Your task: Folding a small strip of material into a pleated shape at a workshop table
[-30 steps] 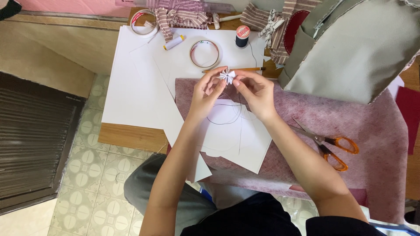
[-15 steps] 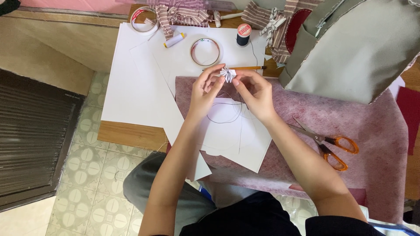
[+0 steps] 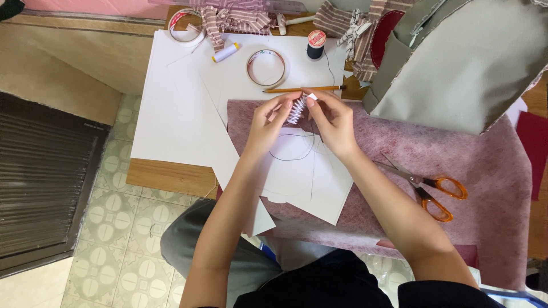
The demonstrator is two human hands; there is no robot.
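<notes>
A small white pleated paper piece [image 3: 296,110] is pinched between both hands above the table. My left hand [image 3: 268,121] holds its left end, and my right hand [image 3: 334,121] holds its upper right end. A thin dark thread [image 3: 297,155] loops down from the hands over white paper sheets [image 3: 302,182]. These sheets lie on a mauve felt cloth [image 3: 434,148]. Just beyond my fingers lies a yellow pencil [image 3: 297,89].
Orange-handled scissors [image 3: 428,188] rest on the felt at right. A tape roll [image 3: 266,67], a second tape roll [image 3: 185,25], a dark thread spool [image 3: 315,44], a small white tube [image 3: 226,53] and striped fabric scraps [image 3: 234,20] sit at the table's back. Grey card [image 3: 468,63] looms at right.
The pleated paper has stretched out between my hands into a longer fan. Both hands have shifted slightly apart.
</notes>
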